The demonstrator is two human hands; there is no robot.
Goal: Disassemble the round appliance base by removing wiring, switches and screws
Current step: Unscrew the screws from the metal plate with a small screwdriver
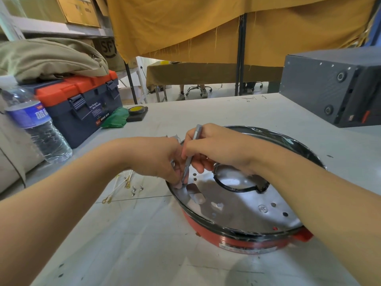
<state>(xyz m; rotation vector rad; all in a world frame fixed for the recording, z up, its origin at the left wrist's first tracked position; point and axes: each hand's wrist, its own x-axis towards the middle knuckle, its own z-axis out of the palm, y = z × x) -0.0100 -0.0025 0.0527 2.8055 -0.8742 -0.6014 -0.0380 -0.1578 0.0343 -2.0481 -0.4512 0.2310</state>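
The round appliance base (243, 239) lies on the table, red outside with a black rim and a shiny metal plate (237, 201) full of holes inside. My right hand (216, 149) grips a slim grey screwdriver (192, 153) like a pen, its tip down at the plate's left edge. My left hand (158, 159) pinches something small at that same spot, next to the tip; what it holds is hidden by the fingers. Loose screws (136, 189) and white wires with ring terminals (119, 187) lie on the table left of the base.
A water bottle (35, 124) stands at the left. Behind it is a blue and orange toolbox (82, 102) with a folded cloth on top, plus a green rag (115, 120) and a tape roll (136, 110). A dark grey box (329, 87) sits at the back right.
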